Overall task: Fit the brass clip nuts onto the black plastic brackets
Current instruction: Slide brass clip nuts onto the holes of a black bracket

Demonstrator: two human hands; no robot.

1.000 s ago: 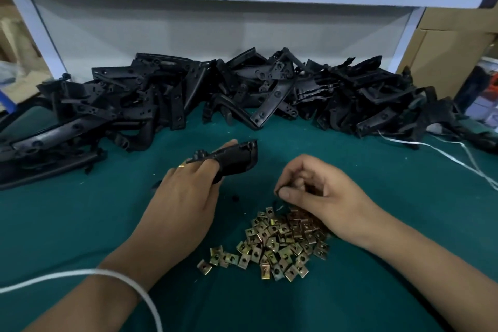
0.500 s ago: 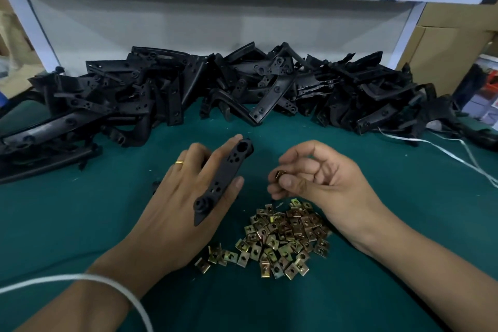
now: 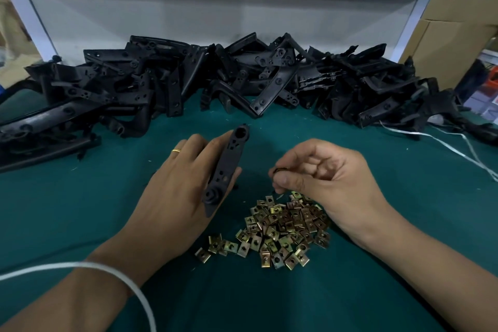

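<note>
Left hand (image 3: 172, 197) holds long black plastic bracket (image 3: 226, 170), long way pointing at worktop's far edge. Right hand (image 3: 323, 178) pinches small brass clip nut (image 3: 280, 170) just right of it.

Green table (image 3: 80, 210): brackets (image 3: 242, 75), clip nuts (image 3: 277, 232).

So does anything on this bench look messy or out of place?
Nothing looks damaged. The black brackets lie in a jumbled heap along the back, and the brass clip nuts sit in a loose pile with a few strays at its left edge. Loose white strapping trails over the green cloth at right.
</note>
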